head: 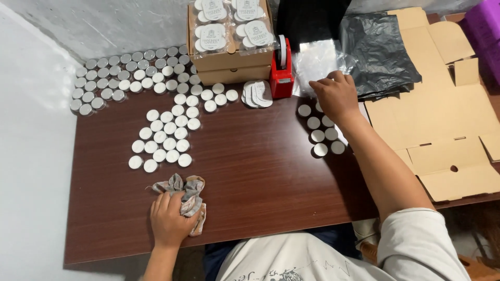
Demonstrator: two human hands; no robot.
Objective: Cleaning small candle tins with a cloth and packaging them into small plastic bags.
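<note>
Crowding the far left of the dark wood counter (260, 171) are rows of silver-lidded round tins (122, 78), and nearer the middle a loose cluster of white-topped round tins (166, 136). Behind them stand stacked cardboard boxes (229, 62) topped with clear packs of labelled discs, a red tape dispenser (282, 70), a fanned pile of round stickers (257, 94), a clear plastic sheet (315, 60) and a black plastic bag (377, 49). Flattened cardboard box blanks (442, 114) cover the right end.

The left hand (169, 218) is closed around a crumpled grey and tan cloth (188, 195), pressed on the counter near its front edge. The right hand (337, 96), fingers curled downward, rests on a small group of white-topped tins (323, 136) just beside the plastic sheet; whether it grips one cannot be told.
</note>
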